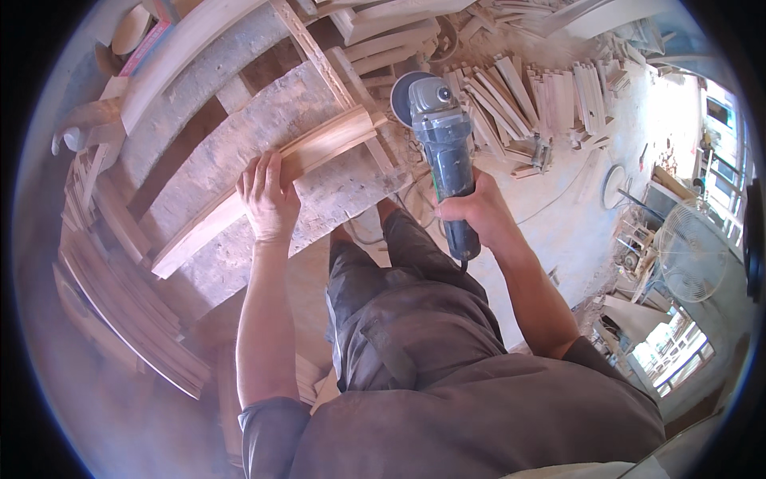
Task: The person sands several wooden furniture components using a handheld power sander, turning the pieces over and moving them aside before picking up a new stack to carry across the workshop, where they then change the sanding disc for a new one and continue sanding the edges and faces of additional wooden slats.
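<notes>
In my right hand point(476, 209) is an angle grinder point(447, 152), gripped by its dark body and pointing away from me. Its round disc point(408, 97) sits at the far left of the head, apart from the wood. My left hand point(268, 197) lies over a long pale wooden piece point(331, 142), with the fingers curled across its far side. That piece rests on a worn workbench point(319, 203) and runs from near left to far right. The wood under my left palm is hidden.
Stacked wooden strips point(128, 311) stand left of the bench. Many offcuts point(499, 100) lie piled on the floor at the far right. A standing fan point(692, 249) is at the right. The grinder's cord point(464, 267) hangs from its rear end. A wooden bar point(315, 52) crosses the bench's far part.
</notes>
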A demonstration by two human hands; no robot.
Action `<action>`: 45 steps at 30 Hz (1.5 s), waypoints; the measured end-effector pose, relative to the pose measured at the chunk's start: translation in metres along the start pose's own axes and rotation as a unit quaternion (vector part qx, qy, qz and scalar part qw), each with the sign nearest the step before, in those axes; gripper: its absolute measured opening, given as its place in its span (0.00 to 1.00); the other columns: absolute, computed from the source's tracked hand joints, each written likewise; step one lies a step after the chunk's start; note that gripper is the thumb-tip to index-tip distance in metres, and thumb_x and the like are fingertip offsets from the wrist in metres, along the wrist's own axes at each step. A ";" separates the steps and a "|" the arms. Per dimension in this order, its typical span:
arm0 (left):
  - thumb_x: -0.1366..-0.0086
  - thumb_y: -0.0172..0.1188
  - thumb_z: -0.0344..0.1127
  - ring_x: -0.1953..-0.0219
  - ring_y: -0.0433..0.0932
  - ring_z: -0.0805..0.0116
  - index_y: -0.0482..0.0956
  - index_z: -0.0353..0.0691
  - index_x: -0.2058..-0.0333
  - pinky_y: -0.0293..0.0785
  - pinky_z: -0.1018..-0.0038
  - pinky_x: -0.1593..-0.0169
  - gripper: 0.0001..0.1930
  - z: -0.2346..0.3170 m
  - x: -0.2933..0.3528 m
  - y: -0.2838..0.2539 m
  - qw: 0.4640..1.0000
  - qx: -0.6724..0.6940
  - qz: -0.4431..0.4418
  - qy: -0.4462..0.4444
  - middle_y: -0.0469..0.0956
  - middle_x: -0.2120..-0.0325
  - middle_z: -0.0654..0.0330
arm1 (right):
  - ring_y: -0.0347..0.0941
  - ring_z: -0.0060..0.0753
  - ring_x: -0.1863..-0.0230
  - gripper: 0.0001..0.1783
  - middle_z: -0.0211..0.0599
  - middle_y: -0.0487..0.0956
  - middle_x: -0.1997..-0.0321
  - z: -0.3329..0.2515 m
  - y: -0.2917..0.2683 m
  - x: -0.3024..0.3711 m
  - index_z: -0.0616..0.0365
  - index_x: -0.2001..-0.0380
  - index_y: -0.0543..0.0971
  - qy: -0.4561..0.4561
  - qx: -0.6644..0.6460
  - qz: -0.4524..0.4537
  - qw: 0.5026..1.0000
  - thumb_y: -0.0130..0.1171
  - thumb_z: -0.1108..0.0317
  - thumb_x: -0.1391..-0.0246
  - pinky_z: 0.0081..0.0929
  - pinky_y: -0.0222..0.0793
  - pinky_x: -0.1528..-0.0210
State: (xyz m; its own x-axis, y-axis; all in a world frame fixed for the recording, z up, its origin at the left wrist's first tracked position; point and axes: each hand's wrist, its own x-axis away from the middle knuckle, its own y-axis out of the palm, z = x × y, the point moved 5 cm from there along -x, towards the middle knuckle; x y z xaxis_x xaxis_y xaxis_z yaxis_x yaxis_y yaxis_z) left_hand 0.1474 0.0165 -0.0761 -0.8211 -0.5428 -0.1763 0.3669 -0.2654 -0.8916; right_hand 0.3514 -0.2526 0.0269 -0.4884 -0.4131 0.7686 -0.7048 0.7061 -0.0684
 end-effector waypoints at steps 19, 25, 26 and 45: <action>0.50 0.63 0.25 0.37 0.70 0.49 0.76 0.42 0.41 0.63 0.54 0.31 0.32 0.010 -0.006 -0.018 0.998 -0.038 -0.058 -0.011 0.76 0.44 0.53 | 0.76 0.31 0.79 0.08 0.36 0.79 0.78 0.029 -0.063 0.036 0.62 0.71 0.80 0.011 0.026 0.044 0.999 0.67 0.69 0.54 0.29 0.73 0.73; 0.39 0.62 0.30 0.37 0.73 0.51 0.80 0.44 0.45 0.63 0.57 0.31 0.21 -0.045 0.009 -0.046 0.967 -0.089 -0.173 -0.164 0.80 0.46 0.54 | 0.78 0.39 0.77 0.14 0.43 0.80 0.76 0.030 -0.110 0.063 0.66 0.66 0.80 0.056 0.016 0.057 0.997 0.64 0.67 0.55 0.34 0.78 0.70; 0.39 0.62 0.30 0.37 0.73 0.52 0.81 0.44 0.46 0.63 0.57 0.32 0.21 -0.052 0.011 -0.052 0.967 -0.089 -0.167 -0.172 0.79 0.46 0.54 | 0.78 0.40 0.77 0.14 0.44 0.80 0.76 0.033 -0.119 0.067 0.67 0.66 0.80 0.068 -0.004 0.071 0.995 0.63 0.68 0.55 0.35 0.78 0.70; 0.46 0.72 0.35 0.45 0.74 0.54 0.87 0.43 0.55 0.68 0.55 0.43 0.18 -0.133 0.125 -0.291 0.945 -0.094 0.139 -0.282 0.80 0.55 0.54 | 0.77 0.32 0.63 0.14 0.35 0.80 0.69 -0.013 -0.037 0.080 0.59 0.68 0.81 0.005 -0.084 0.059 0.995 0.62 0.57 0.45 0.28 0.76 0.54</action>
State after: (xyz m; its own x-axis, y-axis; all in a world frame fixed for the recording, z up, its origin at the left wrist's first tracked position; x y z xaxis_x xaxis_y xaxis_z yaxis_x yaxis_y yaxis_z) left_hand -0.1199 0.1320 0.1061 -0.3217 -0.9231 -0.2109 0.4067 0.0664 -0.9111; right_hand 0.3445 -0.3046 0.0993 -0.5560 -0.3166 0.7685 -0.5464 0.8360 -0.0509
